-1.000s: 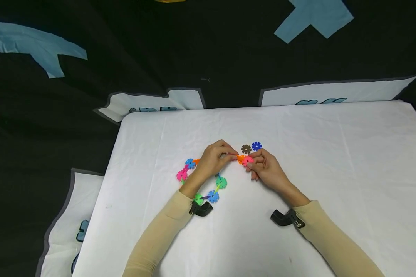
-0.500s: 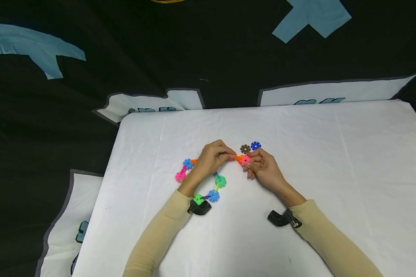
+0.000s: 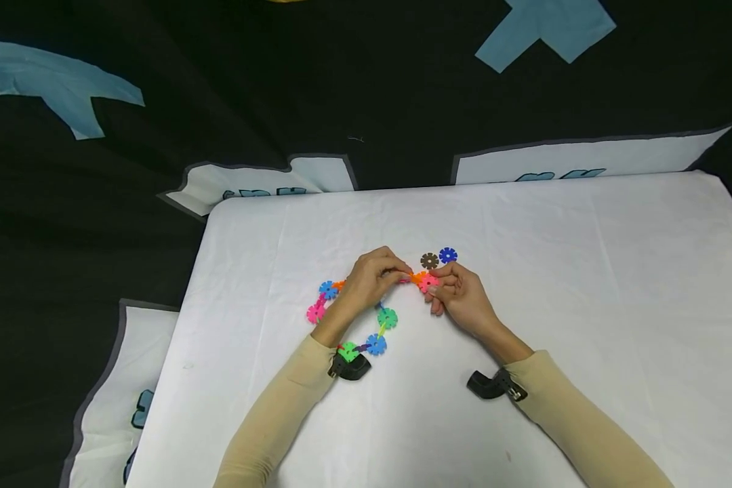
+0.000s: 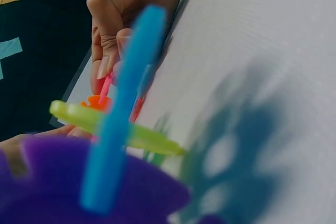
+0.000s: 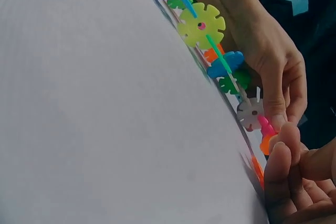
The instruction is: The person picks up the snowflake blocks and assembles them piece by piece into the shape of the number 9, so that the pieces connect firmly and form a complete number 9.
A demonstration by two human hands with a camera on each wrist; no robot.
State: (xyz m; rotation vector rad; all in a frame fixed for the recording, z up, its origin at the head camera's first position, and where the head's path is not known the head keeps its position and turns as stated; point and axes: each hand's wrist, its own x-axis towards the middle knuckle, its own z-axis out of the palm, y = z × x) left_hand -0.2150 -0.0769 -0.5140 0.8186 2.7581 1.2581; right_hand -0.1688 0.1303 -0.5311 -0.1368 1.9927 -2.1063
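Note:
A chain of colourful slotted interlocking discs [image 3: 376, 344] curves across the table beneath my left wrist. My left hand [image 3: 373, 276] pinches its end, by a pink disc [image 5: 266, 125] linked to a grey one [image 5: 251, 113]. From there an orange disc [image 3: 419, 278] bridges to a coral-pink disc [image 3: 428, 283], which my right hand [image 3: 460, 295] pinches between thumb and finger. Both hands sit close together, fingertips nearly meeting. Purple [image 4: 89, 182], blue [image 4: 123, 103] and yellow-green discs [image 4: 84, 116] fill the left wrist view's foreground. The fingers hide part of the join.
Two loose discs, brown [image 3: 430, 261] and dark blue [image 3: 448, 255], lie on the white-covered table [image 3: 561, 291] just beyond the right hand. Behind the table's far edge hangs a black cloth [image 3: 366, 88] with pale blue shapes.
My right hand has moved slightly left, bringing the coral-pink and orange discs a little closer to my left hand. The head view has shifted slightly. Both grips remain.

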